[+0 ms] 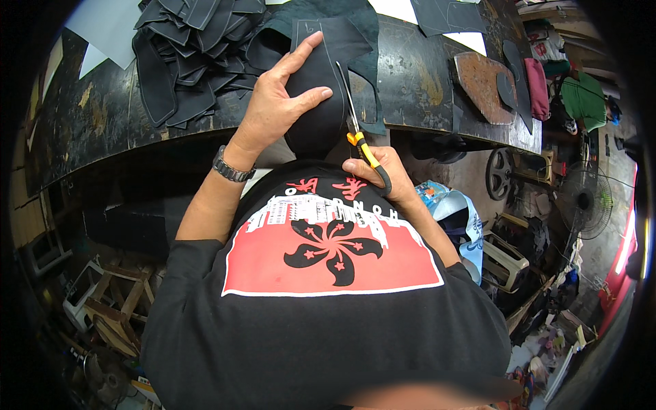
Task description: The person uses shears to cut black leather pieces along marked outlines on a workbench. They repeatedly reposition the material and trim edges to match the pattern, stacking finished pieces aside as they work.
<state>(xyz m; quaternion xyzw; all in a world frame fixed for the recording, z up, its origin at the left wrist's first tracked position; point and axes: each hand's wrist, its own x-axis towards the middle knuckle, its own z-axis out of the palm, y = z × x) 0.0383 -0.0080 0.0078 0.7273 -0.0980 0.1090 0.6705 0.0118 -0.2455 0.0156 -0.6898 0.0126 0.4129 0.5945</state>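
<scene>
A black sheet of leather-like material (314,82), marked with pale outlines, hangs partly over the near table edge. My left hand (277,102) lies on it with index finger and thumb spread apart; its other fingers are mostly hidden. In my right hand (386,171) are scissors (370,158) with yellow and black handles, gripped near the sheet's lower right. Their blades point away from me and stand apart, one showing along the sheet's right edge, beside a pale line. A dark green-black piece of material (365,20) lies beneath and behind the sheet.
A heap of cut black pieces with pale outlines (195,51) covers the table's left part. At the right lie a brown board (482,89), dark flat pieces and a pink roll (537,89). The worn black table (410,89) ends close to my body. A fan (584,199) stands far right.
</scene>
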